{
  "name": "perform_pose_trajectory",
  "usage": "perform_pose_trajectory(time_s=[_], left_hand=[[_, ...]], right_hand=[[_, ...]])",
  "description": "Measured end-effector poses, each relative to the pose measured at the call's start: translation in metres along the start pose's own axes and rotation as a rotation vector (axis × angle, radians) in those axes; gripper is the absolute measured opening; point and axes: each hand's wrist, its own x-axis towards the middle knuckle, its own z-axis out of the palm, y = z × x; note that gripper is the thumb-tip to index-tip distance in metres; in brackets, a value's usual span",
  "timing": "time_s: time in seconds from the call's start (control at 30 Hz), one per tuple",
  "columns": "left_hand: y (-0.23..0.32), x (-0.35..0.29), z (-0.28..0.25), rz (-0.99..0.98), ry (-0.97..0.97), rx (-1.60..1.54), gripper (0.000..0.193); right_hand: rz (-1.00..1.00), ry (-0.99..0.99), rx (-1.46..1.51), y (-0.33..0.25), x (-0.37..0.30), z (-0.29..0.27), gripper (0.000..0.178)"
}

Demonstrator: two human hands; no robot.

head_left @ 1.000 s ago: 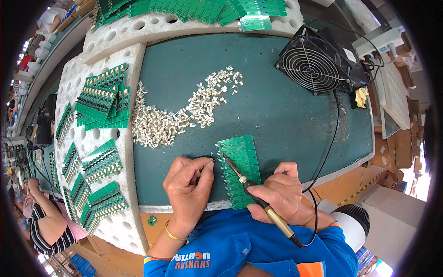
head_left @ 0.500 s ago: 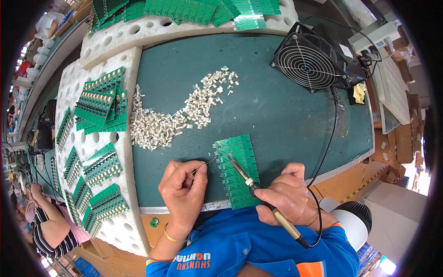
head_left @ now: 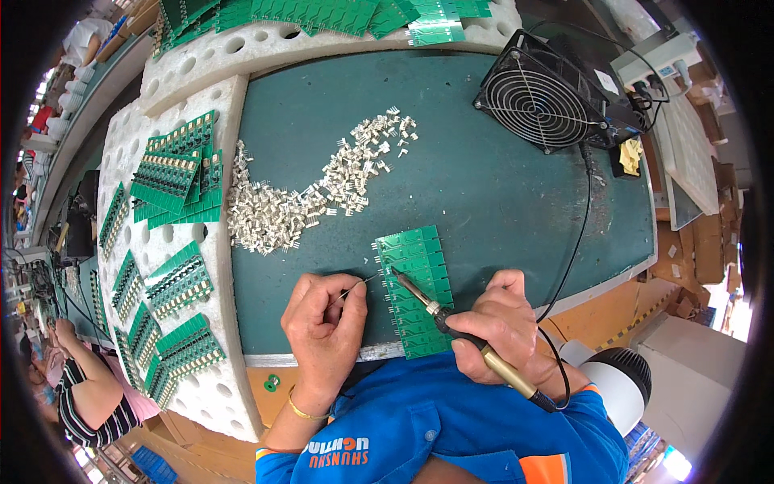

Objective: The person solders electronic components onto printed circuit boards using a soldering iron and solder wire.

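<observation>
A green circuit board panel (head_left: pixel 418 290) lies on the dark green bench mat near its front edge, with small white connectors along its left side. My right hand (head_left: pixel 501 327) grips a soldering iron (head_left: pixel 488 355), whose tip rests at or just over the panel's left part. In my left hand (head_left: pixel 324 327) thumb and forefinger pinch a thin solder wire (head_left: pixel 370 279), its end reaching to the panel's left edge near the iron's tip. A heap of small white connectors (head_left: pixel 270 218) spreads across the mat beyond my left hand.
White foam boards (head_left: pixel 219 282) at left and back carry several green circuit boards (head_left: pixel 165 181). A black fan (head_left: pixel 536 105) stands at the back right; the iron's black cord (head_left: pixel 582 234) runs down from beside it. At far left, another person's arm (head_left: pixel 93 379) shows.
My left hand has shifted slightly right, and the wire and the iron's tip have moved a little left and closer together. The panel stays nearly in place.
</observation>
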Motion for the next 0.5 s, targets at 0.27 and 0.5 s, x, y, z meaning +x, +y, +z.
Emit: perform_pose_trajectory(time_s=[0.27,0.5], left_hand=[[0.0044,-0.0004,0.0013,-0.054,-0.001,-0.023,0.007],[0.0035,0.0010,0.0012,-0.016,-0.011,-0.019,0.008]], right_hand=[[0.006,0.005,0.008,0.0007,0.0006,0.0037,0.024],[0.004,0.011,0.001,0.0013,0.0019,0.0047,0.025]])
